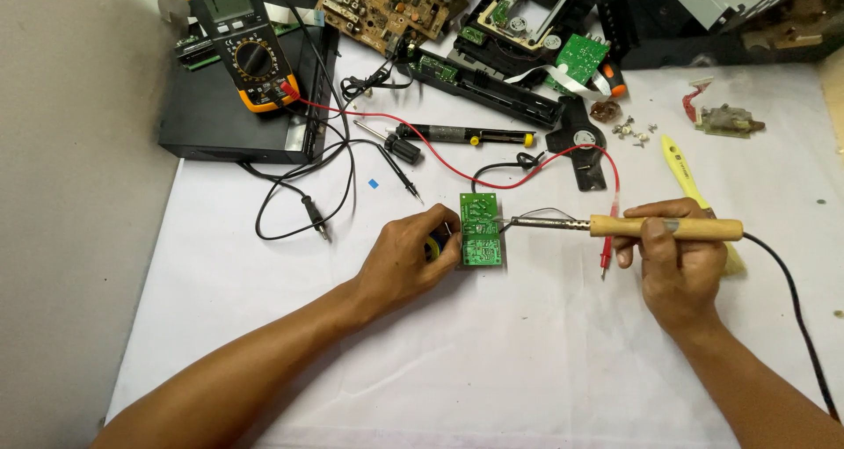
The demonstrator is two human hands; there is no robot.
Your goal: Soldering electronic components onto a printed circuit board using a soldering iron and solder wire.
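Note:
A small green circuit board (483, 230) stands on its edge on the white table cover. My left hand (406, 261) steadies it from the left, fingers against its edge, with a small roll of something yellow and dark under the fingers. My right hand (673, 261) grips the wooden handle of a soldering iron (615, 227). The iron's metal tip touches the board's right side. Its black cord (796, 304) runs off toward the lower right.
An orange multimeter (241, 44) lies on a black box (211, 115) at the back left, its red lead (457, 167) and black lead (308, 207) crossing the table. A desoldering pump (462, 135), brown and green boards, a yellow brush (681, 167) and screws (633, 131) lie behind.

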